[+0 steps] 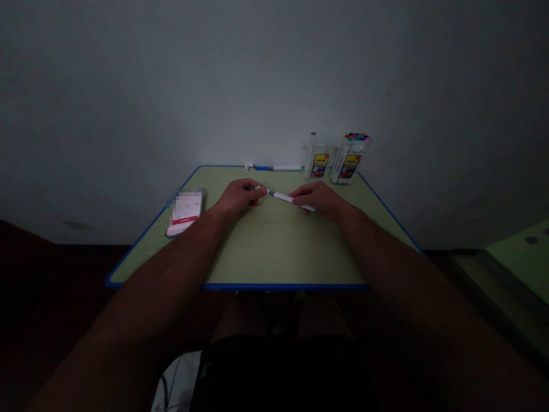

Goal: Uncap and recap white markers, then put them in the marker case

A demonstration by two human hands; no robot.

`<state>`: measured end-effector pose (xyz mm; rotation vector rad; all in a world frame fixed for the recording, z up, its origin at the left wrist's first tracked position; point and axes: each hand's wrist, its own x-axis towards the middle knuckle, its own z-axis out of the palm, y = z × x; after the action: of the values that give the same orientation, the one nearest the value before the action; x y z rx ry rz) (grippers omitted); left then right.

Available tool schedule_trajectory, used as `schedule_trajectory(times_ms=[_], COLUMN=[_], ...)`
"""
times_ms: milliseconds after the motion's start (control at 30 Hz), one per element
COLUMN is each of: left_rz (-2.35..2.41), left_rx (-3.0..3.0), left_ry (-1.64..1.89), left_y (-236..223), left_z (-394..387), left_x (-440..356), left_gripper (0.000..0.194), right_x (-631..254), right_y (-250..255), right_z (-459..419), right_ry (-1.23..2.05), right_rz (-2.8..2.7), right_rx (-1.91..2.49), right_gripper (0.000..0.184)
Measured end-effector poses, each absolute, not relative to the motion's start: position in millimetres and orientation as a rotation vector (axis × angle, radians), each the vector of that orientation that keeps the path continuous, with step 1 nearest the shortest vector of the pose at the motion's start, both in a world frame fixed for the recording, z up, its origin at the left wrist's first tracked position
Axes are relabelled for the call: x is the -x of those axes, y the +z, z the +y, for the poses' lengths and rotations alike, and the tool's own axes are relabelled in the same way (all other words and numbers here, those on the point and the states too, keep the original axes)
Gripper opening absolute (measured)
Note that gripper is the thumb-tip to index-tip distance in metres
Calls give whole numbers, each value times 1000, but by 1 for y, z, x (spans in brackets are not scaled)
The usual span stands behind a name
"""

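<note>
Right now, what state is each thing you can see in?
White marker: slanted, in the right hand
Green-tipped piece: pinched in the left hand
Left case: upright, mostly empty
Right case: upright, holding many markers
Red-banded printed item: lying flat

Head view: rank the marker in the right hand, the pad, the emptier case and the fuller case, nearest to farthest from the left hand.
1. Marker: in the right hand, its tip just right of the left hand.
2. Pad: off to the left.
3. Emptier case: back right.
4. Fuller case: back, farther right.
</note>
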<state>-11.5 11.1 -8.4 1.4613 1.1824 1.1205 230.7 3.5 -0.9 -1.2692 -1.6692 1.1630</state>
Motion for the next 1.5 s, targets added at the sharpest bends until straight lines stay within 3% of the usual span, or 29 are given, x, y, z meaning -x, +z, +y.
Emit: schedule_trajectory(times_ms=[900,1500], left_rz=[1117,1117], left_rx=[-1630,-1759], left_ry=[1136,1186], left_y=[-8,-6], left_z=[5,4], left_x=[4,1], left_gripper=[31,23], right_x=[-233,-236], right_y=[-4,-5], right_z=[5,7], right_ry=[1120,1113], right_rz=[-1749,-1746], right_rx=[1285,1239], right_gripper=[19,23])
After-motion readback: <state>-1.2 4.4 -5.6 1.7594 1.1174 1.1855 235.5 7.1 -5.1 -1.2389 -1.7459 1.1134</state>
